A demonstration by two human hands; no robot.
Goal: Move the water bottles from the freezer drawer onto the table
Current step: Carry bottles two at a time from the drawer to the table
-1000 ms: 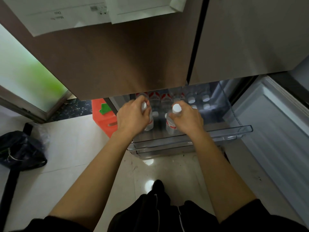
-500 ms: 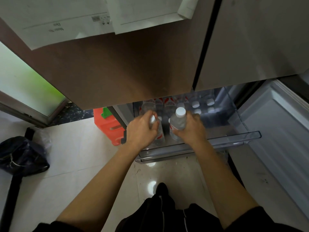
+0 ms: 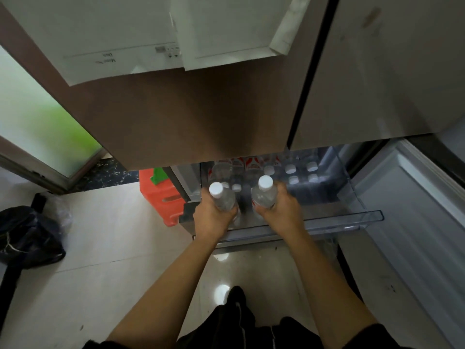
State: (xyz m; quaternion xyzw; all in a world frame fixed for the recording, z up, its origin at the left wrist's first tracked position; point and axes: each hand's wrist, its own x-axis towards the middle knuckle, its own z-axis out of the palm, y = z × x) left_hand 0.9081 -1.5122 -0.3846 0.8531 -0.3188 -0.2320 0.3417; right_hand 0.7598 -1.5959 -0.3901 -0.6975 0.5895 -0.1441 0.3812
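The clear freezer drawer (image 3: 352, 221) stands pulled out below the fridge doors. My left hand (image 3: 211, 219) grips a clear water bottle with a white cap (image 3: 221, 197), held upright above the drawer's front left. My right hand (image 3: 283, 212) grips a second white-capped bottle (image 3: 264, 193) beside it, also lifted. Several more bottles (image 3: 292, 172) with white caps and red labels stand further back in the drawer, partly hidden under the fridge door.
The closed upper fridge doors (image 3: 201, 109) hang over the drawer, with papers (image 3: 141, 34) stuck on them. The lower freezer door (image 3: 415, 222) is swung open at right. An orange container (image 3: 163, 197) stands left of the drawer. A black bag (image 3: 27, 235) lies on the tiled floor.
Both hands have risen with their bottles, so the caps and shoulders now stand clear above the fingers. The camera has moved back and upward, showing more of the fridge doors.
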